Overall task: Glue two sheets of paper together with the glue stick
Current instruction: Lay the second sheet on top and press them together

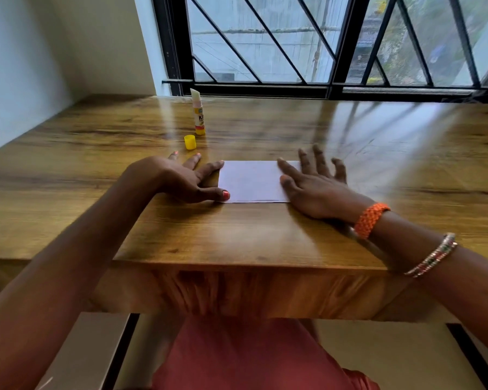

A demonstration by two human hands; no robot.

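The left hand point(181, 180) lies flat with straight fingers, its thumb touching the left edge of the white paper point(251, 181) on the wooden worktop point(237, 235). Behind stand the uncapped glue stick point(199, 115) and its yellow cap point(190, 142). The right hand point(316, 190) presses flat on the paper's right edge.

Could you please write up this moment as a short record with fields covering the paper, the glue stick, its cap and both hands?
paper: white sheets lying flat on the wooden table, stacked, a lower edge showing at the near side
glue stick: upright, uncapped, glue extended, beyond the paper on the left
cap: yellow cap on the table, beside the stick's base
left hand: fingers straight, at the paper's left edge
right hand: flat, fingers spread, pressing the paper's right side
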